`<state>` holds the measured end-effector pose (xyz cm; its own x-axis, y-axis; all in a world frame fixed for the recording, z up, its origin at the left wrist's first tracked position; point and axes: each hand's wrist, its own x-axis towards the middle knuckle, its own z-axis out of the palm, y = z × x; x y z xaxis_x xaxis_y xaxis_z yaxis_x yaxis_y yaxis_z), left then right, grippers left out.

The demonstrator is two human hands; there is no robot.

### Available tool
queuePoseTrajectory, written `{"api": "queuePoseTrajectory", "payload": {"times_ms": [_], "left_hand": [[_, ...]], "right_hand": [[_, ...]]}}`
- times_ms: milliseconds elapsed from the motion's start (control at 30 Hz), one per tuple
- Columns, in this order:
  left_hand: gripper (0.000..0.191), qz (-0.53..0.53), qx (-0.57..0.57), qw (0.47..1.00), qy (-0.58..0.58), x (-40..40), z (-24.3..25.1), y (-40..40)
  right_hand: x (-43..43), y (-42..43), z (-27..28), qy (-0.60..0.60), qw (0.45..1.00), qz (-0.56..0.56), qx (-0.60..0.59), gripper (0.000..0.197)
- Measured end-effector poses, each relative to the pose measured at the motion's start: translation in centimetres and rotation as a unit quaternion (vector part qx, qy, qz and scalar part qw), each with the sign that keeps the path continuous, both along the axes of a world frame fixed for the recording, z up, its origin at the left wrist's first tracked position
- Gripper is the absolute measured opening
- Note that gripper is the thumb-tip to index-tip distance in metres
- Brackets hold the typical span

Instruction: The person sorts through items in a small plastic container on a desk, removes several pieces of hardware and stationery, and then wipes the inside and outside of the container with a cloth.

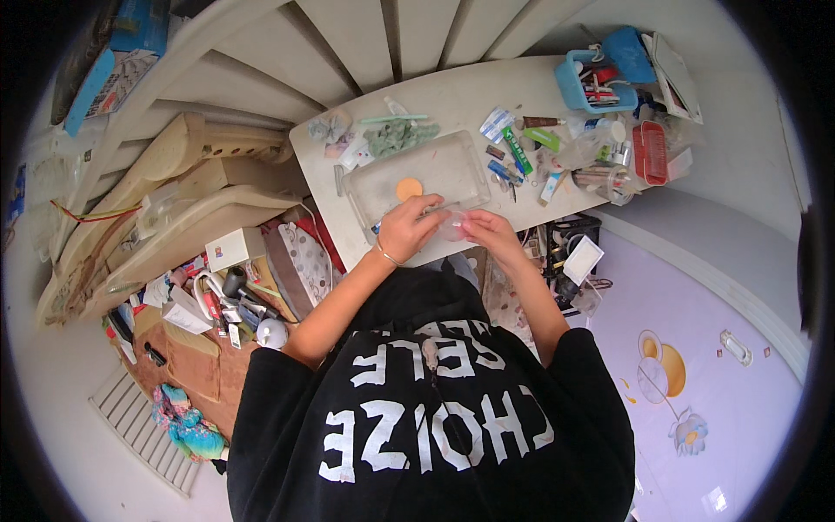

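Observation:
Above the near edge of a white tabletop (319, 189), my left hand (412, 225) and my right hand (490, 233) meet around a small clear, round plastic piece (451, 228). The right fingertips pinch its right side. The left fingers bend over its left side, and how firmly they hold it cannot be told. Just beyond the left hand is a shallow clear tray (450, 156) with a round orange disc (409, 189) lying in it. Something small and blue shows at the tray's near left corner, partly hidden by the left hand.
A crumpled green cloth (399, 137) lies behind the tray. To the right are a green tube (516, 151), a blue basket (571, 88) of small items, a red basket (650, 153) and a clear jar (616, 183). A white box (235, 249) stands on the cluttered surface at left.

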<state>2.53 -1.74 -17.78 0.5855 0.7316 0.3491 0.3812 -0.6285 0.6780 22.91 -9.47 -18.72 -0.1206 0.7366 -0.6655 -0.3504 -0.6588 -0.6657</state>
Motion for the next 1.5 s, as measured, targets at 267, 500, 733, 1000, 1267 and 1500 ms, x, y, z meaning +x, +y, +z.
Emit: {"api": "queuePoseTrajectory", "payload": {"times_ms": [267,500,733,1000,1267,1500], "left_hand": [[0.037,0.055,-0.136,0.968,0.204,-2.8,-6.5,1.1],[0.049,0.078,-0.158,0.947,0.269,-0.7,-8.2,3.2],[0.029,0.07,-0.173,0.94,0.286,-1.4,-9.8,3.0],[0.023,0.043,0.017,0.997,0.061,-3.9,-3.0,1.9],[0.028,0.065,0.08,0.994,-0.028,-4.4,0.3,1.2],[0.029,-0.009,-0.101,0.982,0.157,-5.9,-4.4,1.5]], "right_hand": [[5.3,-4.6,2.4,-0.474,0.772,0.423,0.031,0.03],[1.0,-1.2,4.5,-0.472,0.832,0.205,0.209,0.036],[-3.2,4.9,2.0,-0.394,0.869,0.152,0.258,0.033],[-6.7,5.3,0.9,-0.298,0.927,0.157,0.165,0.028],[-4.5,2.9,2.3,-0.143,0.982,0.064,0.109,0.024],[1.8,-1.9,6.3,-0.547,0.608,0.569,0.078,0.035]]}}
